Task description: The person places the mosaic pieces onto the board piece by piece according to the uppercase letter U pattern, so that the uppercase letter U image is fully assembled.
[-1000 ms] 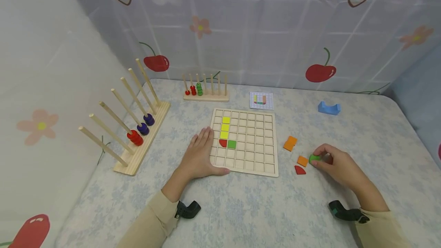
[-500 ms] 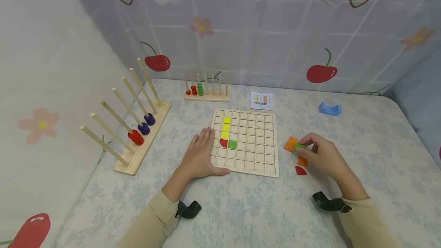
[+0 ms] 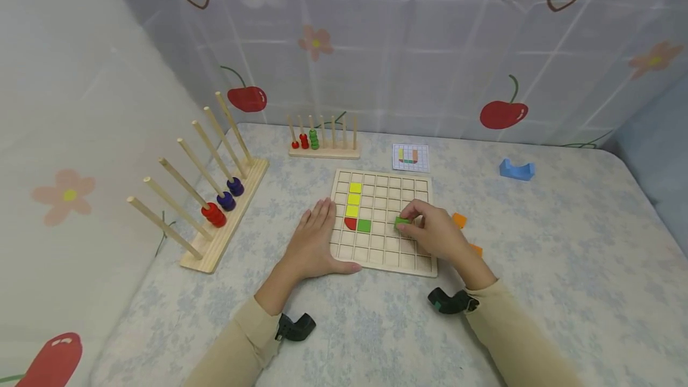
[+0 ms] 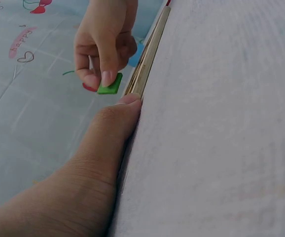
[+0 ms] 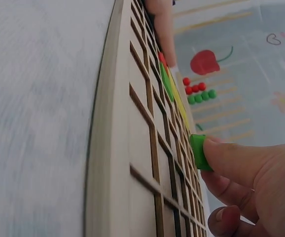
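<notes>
My right hand [image 3: 432, 232] pinches a green square tile [image 3: 401, 223] between thumb and fingers, over the right half of the wooden grid board [image 3: 376, 254]. In the right wrist view the green tile [image 5: 198, 152] is held close above the cells. My left hand [image 3: 314, 243] lies with straight fingers along the board's left edge, its thumb at the near edge. Three yellow tiles [image 3: 353, 199] sit in a column on the board. Below them come a red quarter-round tile [image 3: 350, 224] and, beside it, another green tile [image 3: 364, 226].
Orange tiles [image 3: 459, 220] lie right of the board, partly behind my right arm. A small pattern card [image 3: 411, 157] lies behind the board. A large peg rack [image 3: 226, 220] with rings stands left, a smaller one [image 3: 324, 152] at the back, a blue block [image 3: 517, 170] back right.
My right hand has carried the green tile leftward from the loose tiles to over the board. My left hand stays at the board's edge.
</notes>
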`<state>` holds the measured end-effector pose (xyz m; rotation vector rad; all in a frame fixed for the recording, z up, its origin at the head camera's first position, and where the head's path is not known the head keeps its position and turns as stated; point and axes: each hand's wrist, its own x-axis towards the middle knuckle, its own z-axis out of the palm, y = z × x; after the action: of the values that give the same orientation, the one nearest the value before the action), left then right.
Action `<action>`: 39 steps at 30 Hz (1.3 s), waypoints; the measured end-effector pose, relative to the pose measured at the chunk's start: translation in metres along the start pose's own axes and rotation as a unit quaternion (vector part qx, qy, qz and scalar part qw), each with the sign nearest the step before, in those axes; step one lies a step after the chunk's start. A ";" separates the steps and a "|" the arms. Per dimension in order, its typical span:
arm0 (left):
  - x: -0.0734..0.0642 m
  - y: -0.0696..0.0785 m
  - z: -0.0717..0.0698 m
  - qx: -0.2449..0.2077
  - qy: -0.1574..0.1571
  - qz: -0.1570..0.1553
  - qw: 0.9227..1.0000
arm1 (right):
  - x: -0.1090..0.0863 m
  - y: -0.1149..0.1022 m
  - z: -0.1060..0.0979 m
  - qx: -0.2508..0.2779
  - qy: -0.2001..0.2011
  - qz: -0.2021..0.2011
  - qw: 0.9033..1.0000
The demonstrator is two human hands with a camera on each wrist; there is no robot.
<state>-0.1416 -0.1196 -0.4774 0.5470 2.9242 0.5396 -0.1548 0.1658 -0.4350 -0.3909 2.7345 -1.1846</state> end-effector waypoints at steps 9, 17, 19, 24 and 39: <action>0.000 0.000 0.000 0.001 0.003 0.002 1.000 | 0.017 -0.017 0.026 -0.001 -0.010 0.002 1.000; 0.001 0.000 0.001 0.004 0.000 0.000 1.000 | 0.020 -0.019 0.032 -0.017 -0.013 0.004 1.000; 0.001 -0.001 0.002 0.005 -0.001 -0.002 1.000 | 0.020 -0.019 0.032 -0.023 -0.009 -0.001 1.000; 0.001 -0.001 0.002 0.009 -0.002 -0.002 1.000 | 0.019 -0.018 0.033 -0.028 -0.007 -0.012 1.000; 0.001 -0.001 0.001 0.012 -0.008 -0.004 1.000 | 0.011 -0.018 0.032 -0.072 -0.013 -0.048 0.996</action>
<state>-0.1428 -0.1195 -0.4783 0.5394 2.9201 0.4989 -0.1549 0.1279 -0.4440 -0.5551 2.8169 -0.9965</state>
